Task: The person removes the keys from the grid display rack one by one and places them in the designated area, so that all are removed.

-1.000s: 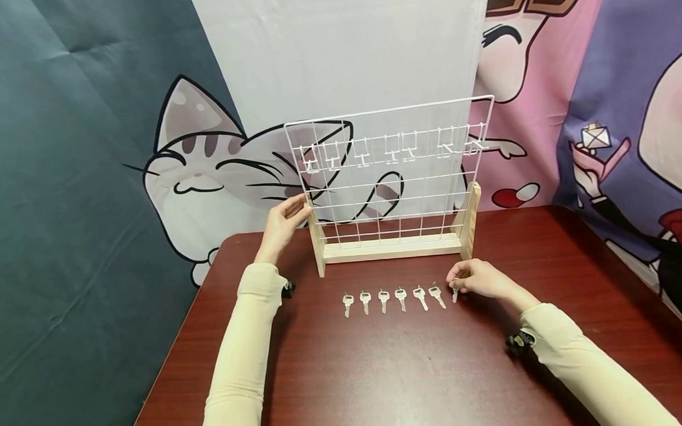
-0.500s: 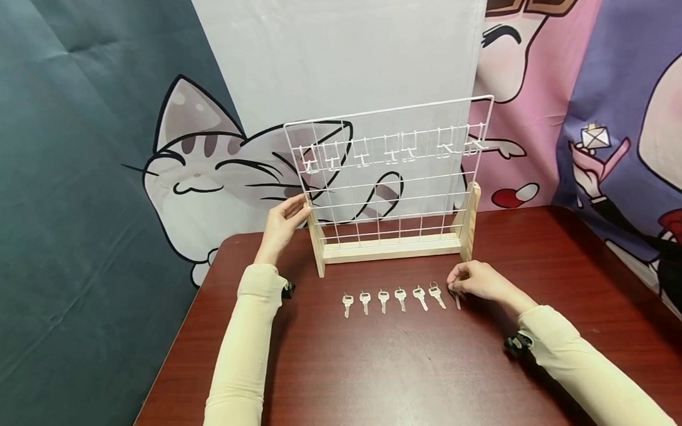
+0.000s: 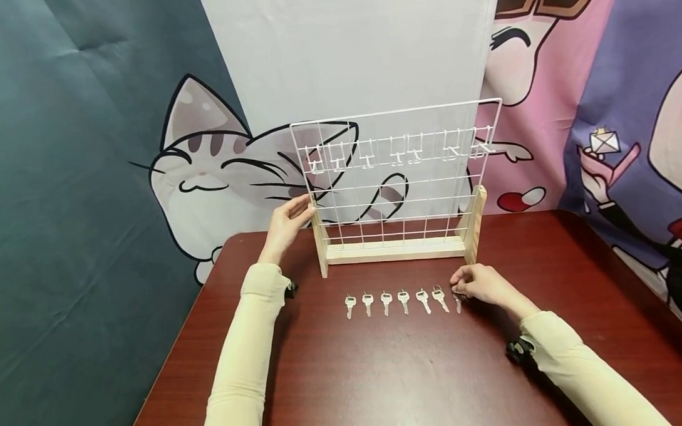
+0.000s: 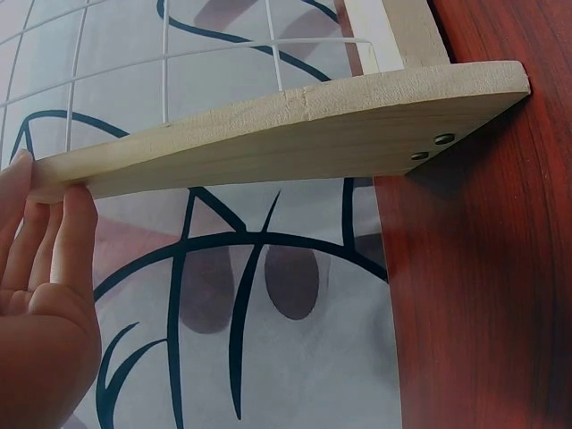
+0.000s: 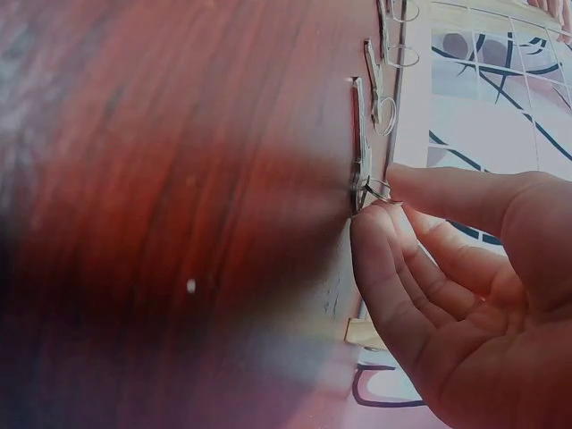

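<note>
My left hand (image 3: 287,224) grips the upper part of the left wooden post (image 4: 268,143) of a wire-grid rack (image 3: 396,254), thumb on one side and fingers on the other. White hooks (image 3: 397,157) line the upper part of the grid, with nothing hanging on them. In front of the rack, my right hand (image 3: 481,283) pinches the small ring of the rightmost key (image 5: 361,143) between thumb and forefinger. The key's blade lies at or close to the tabletop; whether it touches is unclear. Several other silver keys (image 3: 403,302), each with a ring, lie in a row to its left.
The rack stands upright toward the back of a dark red-brown wooden table (image 3: 369,381). Behind it hangs a cloth backdrop (image 3: 358,55) with cartoon figures. The right wooden post (image 3: 475,226) rises just behind my right hand.
The rightmost key has turned slightly in my right fingers, and that hand has shifted only a little. My left hand keeps its grip on the post. The head view has moved slightly.
</note>
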`<state>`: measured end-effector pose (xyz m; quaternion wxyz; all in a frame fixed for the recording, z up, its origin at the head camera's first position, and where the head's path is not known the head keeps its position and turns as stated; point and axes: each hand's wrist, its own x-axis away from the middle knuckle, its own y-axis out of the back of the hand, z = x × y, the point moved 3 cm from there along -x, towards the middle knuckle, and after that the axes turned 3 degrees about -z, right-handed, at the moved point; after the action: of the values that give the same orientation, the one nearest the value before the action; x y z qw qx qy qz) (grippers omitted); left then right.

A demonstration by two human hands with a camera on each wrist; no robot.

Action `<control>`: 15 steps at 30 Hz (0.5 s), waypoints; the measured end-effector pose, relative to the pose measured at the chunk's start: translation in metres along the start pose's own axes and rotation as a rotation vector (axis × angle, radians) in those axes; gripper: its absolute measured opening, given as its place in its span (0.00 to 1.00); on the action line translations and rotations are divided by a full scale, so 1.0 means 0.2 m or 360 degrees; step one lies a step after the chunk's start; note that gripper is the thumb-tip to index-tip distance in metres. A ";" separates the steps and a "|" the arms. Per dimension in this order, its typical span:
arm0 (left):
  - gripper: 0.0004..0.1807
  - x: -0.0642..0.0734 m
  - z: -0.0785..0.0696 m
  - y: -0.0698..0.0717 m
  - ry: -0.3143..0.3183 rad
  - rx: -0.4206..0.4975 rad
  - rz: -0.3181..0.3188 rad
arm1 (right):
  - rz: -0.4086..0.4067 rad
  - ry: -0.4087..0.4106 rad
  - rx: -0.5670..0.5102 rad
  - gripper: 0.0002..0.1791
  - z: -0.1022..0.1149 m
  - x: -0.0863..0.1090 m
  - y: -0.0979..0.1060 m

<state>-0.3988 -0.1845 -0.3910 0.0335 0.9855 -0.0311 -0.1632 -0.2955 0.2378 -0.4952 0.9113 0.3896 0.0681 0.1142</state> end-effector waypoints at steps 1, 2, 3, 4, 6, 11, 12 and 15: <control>0.26 0.00 0.00 -0.01 -0.0003 0.0003 0.0006 | -0.0003 -0.0012 -0.0003 0.03 0.00 0.00 0.00; 0.26 0.00 0.00 -0.01 -0.0010 0.0009 0.0013 | -0.0010 -0.0021 -0.0006 0.03 -0.01 0.01 0.00; 0.26 -0.01 0.00 -0.02 -0.0016 0.0011 0.0015 | -0.0016 -0.0030 -0.0008 0.03 -0.01 0.01 0.01; 0.25 -0.01 0.00 -0.02 -0.0024 0.0016 0.0016 | -0.0025 -0.0036 -0.0011 0.03 -0.01 0.01 0.01; 0.26 -0.01 -0.01 -0.03 -0.0036 0.0010 0.0018 | -0.0043 -0.0056 -0.0016 0.03 -0.01 0.01 0.02; 0.27 0.00 -0.01 -0.02 -0.0002 -0.0006 0.0017 | -0.0033 -0.0049 -0.0029 0.05 -0.01 0.02 0.03; 0.28 0.00 0.00 -0.02 0.0008 -0.0003 0.0017 | -0.0025 -0.0041 -0.0034 0.05 -0.01 0.02 0.03; 0.28 0.01 0.00 -0.01 0.0020 -0.0004 0.0023 | -0.0020 -0.0040 -0.0051 0.05 -0.01 0.02 0.03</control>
<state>-0.3976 -0.1818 -0.3915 0.0361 0.9862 -0.0377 -0.1568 -0.2920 0.2441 -0.4918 0.9190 0.3758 0.0571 0.1046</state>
